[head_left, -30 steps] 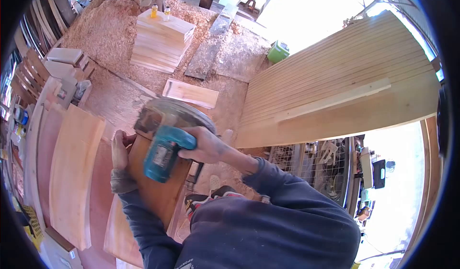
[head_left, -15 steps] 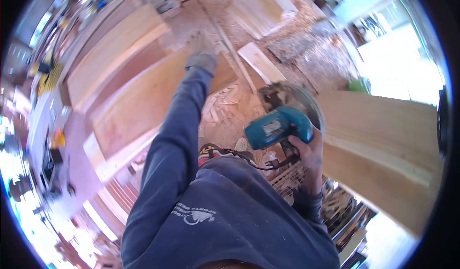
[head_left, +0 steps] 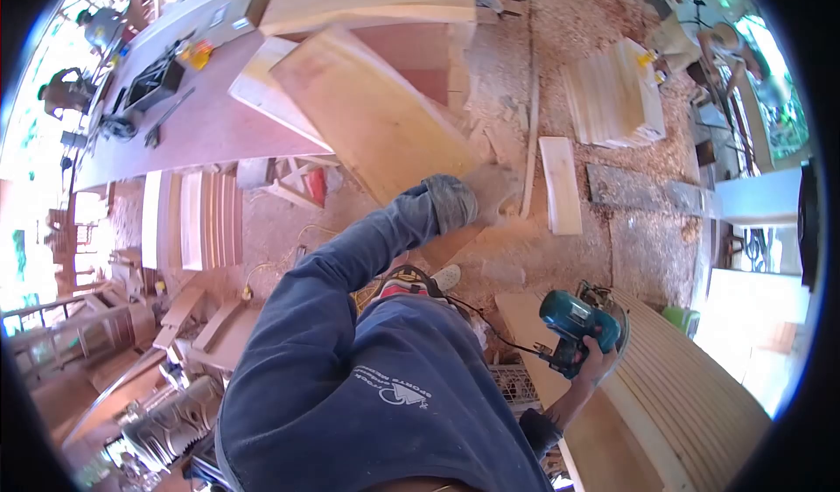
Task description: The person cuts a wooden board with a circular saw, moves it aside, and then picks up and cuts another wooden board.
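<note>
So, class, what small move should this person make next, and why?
Probably rest the saw on the plank stack: the right hand holds it at that stack, while the blurred left hand is near one end of the angled board.

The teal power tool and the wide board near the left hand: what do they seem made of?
Teal power tool: outwardly probably smooth hard plastic, judging by the even colour and slight shine. Wide board: wood, apparently bare, with faint grain-like streaks and a yellow-brown tone; a clear coat is possible.
</note>
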Action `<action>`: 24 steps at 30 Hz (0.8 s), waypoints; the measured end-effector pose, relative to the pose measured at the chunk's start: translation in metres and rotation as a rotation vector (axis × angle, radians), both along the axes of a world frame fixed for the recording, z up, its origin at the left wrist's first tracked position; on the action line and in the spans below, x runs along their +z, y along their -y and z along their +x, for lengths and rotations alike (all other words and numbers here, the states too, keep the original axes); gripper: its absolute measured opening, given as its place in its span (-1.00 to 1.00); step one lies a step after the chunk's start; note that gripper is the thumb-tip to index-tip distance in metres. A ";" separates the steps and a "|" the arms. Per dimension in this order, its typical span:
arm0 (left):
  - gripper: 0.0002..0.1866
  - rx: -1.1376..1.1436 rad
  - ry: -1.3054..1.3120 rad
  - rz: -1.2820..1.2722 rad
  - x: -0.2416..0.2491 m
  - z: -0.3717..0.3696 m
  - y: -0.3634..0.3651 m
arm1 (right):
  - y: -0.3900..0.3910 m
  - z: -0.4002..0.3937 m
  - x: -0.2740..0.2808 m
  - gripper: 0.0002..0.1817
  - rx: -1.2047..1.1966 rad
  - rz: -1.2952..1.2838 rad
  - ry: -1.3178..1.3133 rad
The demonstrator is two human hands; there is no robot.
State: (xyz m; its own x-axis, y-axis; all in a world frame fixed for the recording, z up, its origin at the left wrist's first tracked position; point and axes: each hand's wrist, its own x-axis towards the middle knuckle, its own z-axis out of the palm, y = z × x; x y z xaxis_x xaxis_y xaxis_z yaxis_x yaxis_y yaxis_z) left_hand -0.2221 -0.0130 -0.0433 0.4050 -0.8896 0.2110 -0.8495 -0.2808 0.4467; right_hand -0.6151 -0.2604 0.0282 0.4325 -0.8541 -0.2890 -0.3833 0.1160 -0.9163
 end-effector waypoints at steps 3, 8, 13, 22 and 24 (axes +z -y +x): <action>-0.56 -0.108 0.008 -0.048 0.009 -0.016 -0.032 | -0.005 0.003 0.004 -0.66 0.026 0.018 0.033; -0.58 -0.127 0.066 -0.145 0.002 -0.032 -0.045 | 0.007 0.007 0.001 -0.66 0.097 -0.046 -0.002; -0.69 -0.157 -0.138 0.049 0.029 -0.072 -0.128 | 0.004 0.013 0.009 -0.67 0.129 0.062 0.061; -0.69 0.588 0.107 0.201 0.036 -0.184 -0.255 | 0.018 0.032 -0.010 -0.67 0.175 0.158 -0.004; -0.70 0.700 0.260 0.164 0.013 -0.204 -0.261 | 0.019 0.046 -0.011 -0.67 0.172 0.153 -0.034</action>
